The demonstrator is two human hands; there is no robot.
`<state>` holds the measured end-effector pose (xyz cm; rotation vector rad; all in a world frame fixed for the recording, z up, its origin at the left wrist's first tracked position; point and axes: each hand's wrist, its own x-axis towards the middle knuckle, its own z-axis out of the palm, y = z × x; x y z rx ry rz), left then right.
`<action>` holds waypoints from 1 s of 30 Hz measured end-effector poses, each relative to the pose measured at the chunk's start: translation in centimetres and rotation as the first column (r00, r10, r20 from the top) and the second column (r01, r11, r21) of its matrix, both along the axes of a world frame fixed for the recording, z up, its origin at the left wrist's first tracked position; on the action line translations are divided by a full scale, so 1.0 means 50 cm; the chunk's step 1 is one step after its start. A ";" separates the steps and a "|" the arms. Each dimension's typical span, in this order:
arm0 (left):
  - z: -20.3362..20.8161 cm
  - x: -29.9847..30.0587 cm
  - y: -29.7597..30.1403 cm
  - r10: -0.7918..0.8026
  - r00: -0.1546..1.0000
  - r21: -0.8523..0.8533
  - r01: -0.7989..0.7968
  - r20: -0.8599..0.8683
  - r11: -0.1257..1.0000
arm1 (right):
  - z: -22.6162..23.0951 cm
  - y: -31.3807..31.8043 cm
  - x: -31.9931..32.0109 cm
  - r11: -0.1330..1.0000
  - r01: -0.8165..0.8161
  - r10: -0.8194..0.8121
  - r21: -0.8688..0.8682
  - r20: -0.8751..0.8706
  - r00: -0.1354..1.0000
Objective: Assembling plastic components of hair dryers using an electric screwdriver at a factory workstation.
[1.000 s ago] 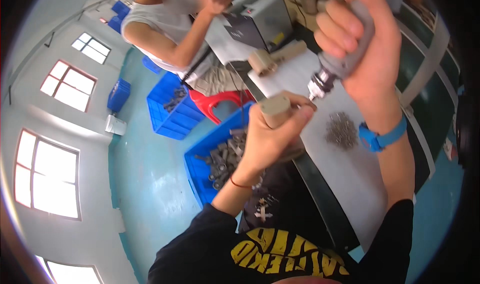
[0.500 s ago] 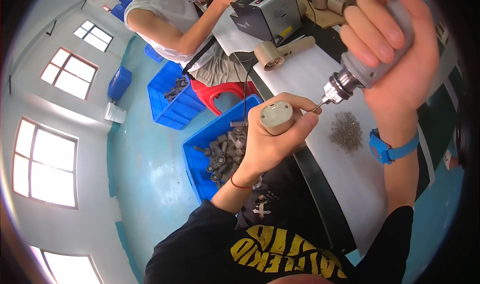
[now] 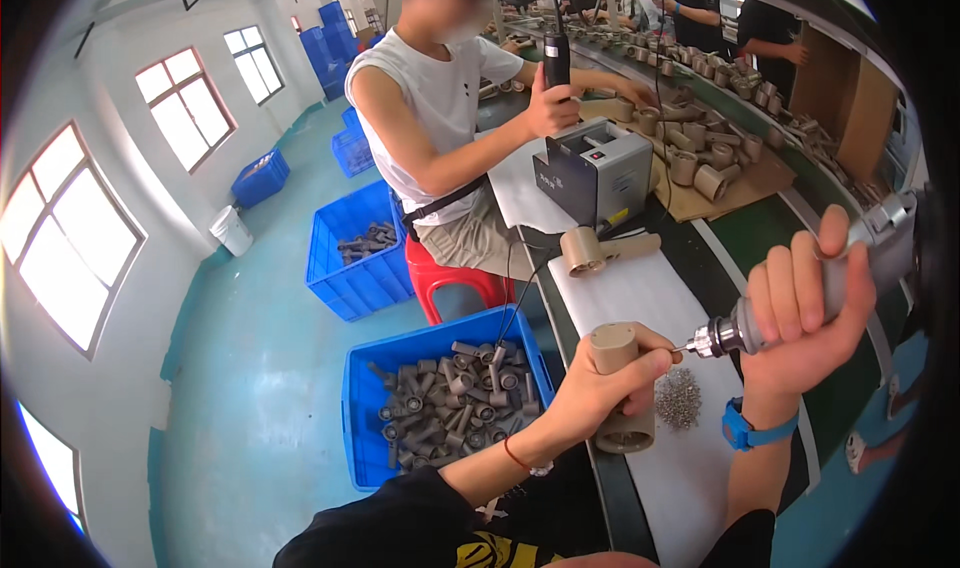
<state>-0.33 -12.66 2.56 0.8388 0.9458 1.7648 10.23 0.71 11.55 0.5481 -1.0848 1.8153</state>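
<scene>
Well, my left hand (image 3: 598,393) wraps snugly round the dryer shell (image 3: 613,346), just left of the screw pile (image 3: 678,400); my right hand (image 3: 800,313) grips the driver (image 3: 745,323), right of it. With the bit (image 3: 684,348) so near my fingertips (image 3: 660,360), a skid could nick them.

Left hand (image 3: 600,390) and right hand (image 3: 806,360) both curl their fingers (image 3: 782,288).

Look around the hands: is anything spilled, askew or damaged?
Nothing clearly looks wrong. The one oddity is the heap of small metal pieces lying loose on the white sheet near the left hand; gathered in one patch, it seems placed rather than spilled. The beige part in that hand shows no visible damage.
</scene>
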 end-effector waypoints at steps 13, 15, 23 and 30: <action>-0.046 -0.005 0.033 -0.086 0.935 0.019 0.099 -0.345 0.995 | 0.040 0.027 0.044 0.983 0.001 -0.006 0.185 0.023 1.000; -0.033 0.000 0.039 0.007 0.884 0.114 0.053 -0.468 0.992 | 0.032 0.037 0.045 0.993 -0.110 0.110 -0.031 0.001 0.994; -0.028 0.022 0.019 -0.016 0.917 -0.045 -0.002 -0.399 0.999 | -0.044 0.026 0.064 0.925 -0.066 0.129 -0.375 0.145 0.981; -0.024 0.042 0.019 0.045 0.884 -0.075 -0.090 -0.464 0.993 | -0.032 -0.011 0.043 0.949 -0.035 0.116 -0.314 0.243 0.963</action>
